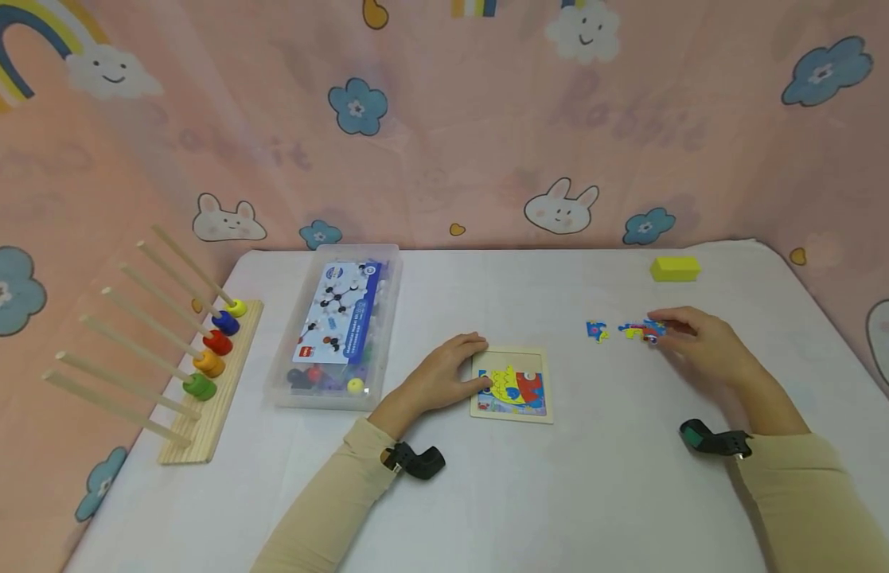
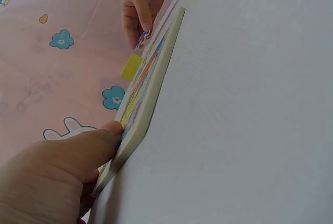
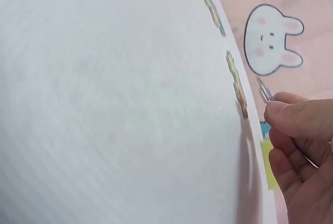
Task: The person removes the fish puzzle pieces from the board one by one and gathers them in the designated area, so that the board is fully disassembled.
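Observation:
My left hand (image 1: 437, 374) holds the left edge of a small wooden puzzle tray (image 1: 548, 390), thumb over its face and fingers along the side. Inside the tray, yellow, red and blue puzzle pieces (image 1: 530, 388) form part of a picture. My right hand (image 1: 712, 346) pinches a small puzzle piece (image 3: 264, 90) between thumb and forefinger, above the table. Just left of that hand lie a blue and yellow piece (image 1: 597, 330) and some multicoloured pieces (image 1: 630, 330), which the held one overlaps in the head view.
A yellow block (image 1: 675, 269) sits at the back right. Left of the tray is a clear plastic case (image 1: 390, 318) of molecular model parts. Farther left stands a wooden peg rack (image 1: 229, 382) with tall rods and coloured rings. A patterned pink cloth (image 1: 451, 143) hangs behind the white table (image 1: 559, 493).

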{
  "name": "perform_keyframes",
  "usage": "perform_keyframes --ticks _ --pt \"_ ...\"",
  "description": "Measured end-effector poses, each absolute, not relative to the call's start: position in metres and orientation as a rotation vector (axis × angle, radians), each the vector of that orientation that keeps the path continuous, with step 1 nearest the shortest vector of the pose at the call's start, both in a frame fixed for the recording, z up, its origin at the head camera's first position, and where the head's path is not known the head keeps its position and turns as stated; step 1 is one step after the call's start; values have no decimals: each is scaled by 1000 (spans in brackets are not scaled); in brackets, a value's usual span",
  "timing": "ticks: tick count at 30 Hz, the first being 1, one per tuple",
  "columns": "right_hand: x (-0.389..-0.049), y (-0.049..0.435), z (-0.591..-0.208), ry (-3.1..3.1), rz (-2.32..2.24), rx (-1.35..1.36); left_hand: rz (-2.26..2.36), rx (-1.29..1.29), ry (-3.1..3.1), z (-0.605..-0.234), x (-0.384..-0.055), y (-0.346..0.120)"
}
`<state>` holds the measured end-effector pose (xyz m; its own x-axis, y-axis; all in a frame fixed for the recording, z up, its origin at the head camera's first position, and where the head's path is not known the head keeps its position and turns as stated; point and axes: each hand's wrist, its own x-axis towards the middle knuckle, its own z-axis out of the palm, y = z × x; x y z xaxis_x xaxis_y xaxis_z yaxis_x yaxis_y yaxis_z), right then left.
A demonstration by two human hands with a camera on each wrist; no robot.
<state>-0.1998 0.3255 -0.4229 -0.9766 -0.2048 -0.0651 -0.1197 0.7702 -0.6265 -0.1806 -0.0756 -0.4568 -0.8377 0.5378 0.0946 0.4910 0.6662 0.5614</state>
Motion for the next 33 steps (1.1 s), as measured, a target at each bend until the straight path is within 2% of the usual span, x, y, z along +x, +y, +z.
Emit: perform_keyframes --ticks 11,33 --pt "-207 353 -431 2854 -883 -259 894 870 2794 -456 -181 -76" --pt "-210 361 -435 2821 -923 -315 894 846 2785 -455 -180 -76"
